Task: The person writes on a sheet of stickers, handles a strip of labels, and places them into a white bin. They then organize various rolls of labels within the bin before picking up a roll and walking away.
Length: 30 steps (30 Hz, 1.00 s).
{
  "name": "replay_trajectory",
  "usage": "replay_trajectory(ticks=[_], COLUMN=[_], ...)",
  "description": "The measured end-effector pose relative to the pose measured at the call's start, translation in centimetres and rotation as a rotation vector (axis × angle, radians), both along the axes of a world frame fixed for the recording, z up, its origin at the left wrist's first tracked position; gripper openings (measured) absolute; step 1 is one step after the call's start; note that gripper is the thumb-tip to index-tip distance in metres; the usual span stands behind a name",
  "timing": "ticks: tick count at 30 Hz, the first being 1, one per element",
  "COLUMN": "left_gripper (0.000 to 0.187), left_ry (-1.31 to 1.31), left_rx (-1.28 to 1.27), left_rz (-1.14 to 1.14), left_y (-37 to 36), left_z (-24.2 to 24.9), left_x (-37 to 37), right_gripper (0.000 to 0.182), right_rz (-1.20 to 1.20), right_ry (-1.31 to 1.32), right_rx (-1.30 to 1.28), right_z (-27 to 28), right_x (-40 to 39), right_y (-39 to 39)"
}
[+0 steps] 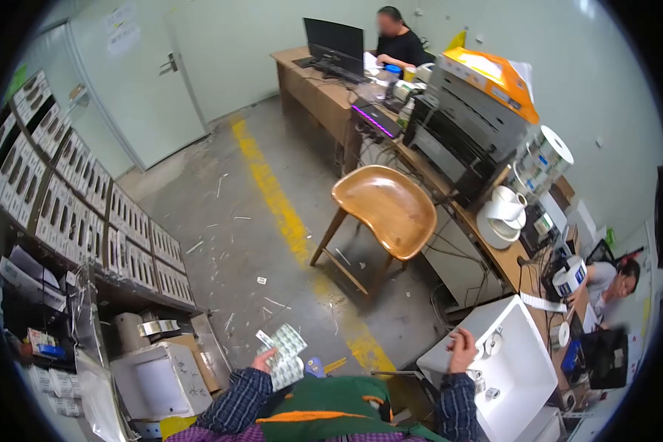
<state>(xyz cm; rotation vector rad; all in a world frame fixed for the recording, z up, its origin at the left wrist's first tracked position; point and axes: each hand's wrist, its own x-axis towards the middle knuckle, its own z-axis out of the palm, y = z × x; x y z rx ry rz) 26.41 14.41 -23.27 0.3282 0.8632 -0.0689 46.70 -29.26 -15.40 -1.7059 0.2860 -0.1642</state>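
Note:
My left hand [263,361] is closed on a folded strip of printed label sheets [286,346], white with green rows, which hangs in front of my body. My right hand [462,349] is raised over the near left rim of a large white bin [527,350]. Its fingers are loosely bent and apart, with nothing seen in them. Inside the bin lie several small rolls [493,344]. A green apron [324,401] with orange trim covers my front.
A wooden stool [385,206] stands ahead on the grey floor, near a yellow line [272,199]. Grey drawers [74,214] and a white box [162,379] are at left. At right, a long desk carries a printer [449,140] and label rolls [549,155]. Two people sit at desks.

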Motion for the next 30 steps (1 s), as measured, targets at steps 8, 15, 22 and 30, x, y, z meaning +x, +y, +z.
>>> replay_trajectory(ticks=[8, 15, 22, 30], left_gripper=[0.037, 0.038, 0.044, 0.034], left_ry=[0.006, -0.19, 0.407, 0.317], left_rx=[0.153, 0.174, 0.551, 0.243], left_rz=[0.343, 0.639, 0.669, 0.942], left_y=[11.6, 17.6, 31.4, 45.4], left_z=[1.8, -2.8, -3.4, 6.0], left_x=[-2.1, -3.3, 1.7, 15.2], right_gripper=[0.015, 0.023, 0.02, 0.021], right_rz=[0.842, 1.405, 1.752, 1.462], right_ry=[0.287, 0.127, 0.127, 0.314], right_rx=[-0.151, -1.195, -1.099, -0.446], right_z=[-10.1, -27.0, -26.4, -13.7], right_x=[2.0, 12.3, 34.4, 46.5], right_y=[19.1, 23.5, 53.2, 88.8])
